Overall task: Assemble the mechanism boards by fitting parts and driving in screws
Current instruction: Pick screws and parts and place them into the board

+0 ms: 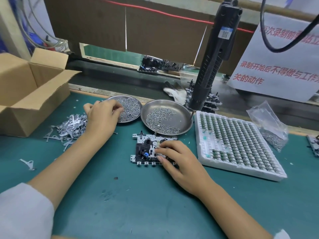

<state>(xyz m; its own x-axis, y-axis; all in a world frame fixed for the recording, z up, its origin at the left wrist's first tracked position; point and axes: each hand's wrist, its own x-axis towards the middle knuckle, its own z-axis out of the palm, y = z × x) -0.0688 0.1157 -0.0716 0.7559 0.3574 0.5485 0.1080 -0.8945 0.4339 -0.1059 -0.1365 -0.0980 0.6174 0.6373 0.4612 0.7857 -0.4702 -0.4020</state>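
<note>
A mechanism board (146,150), black and white with a small blue part, lies flat on the green mat. My right hand (177,159) rests on its right half, thumb and forefinger pinching a small pale part against the board. My left hand (101,118) reaches into the left steel dish (136,102), its bent fingertips down in the pile of screws (129,107); what they hold is hidden. A second steel dish (183,109), tilted, holds more screws (160,119). The black electric screwdriver (214,57) hangs with its tip just beside that dish.
A white foam tray (241,173) of small components lies to the right. A heap of grey metal levers (69,130) and an open cardboard box (25,94) are at the left. A bag of screws (271,130), stacked boards (212,99) and a white glove (174,94) sit behind.
</note>
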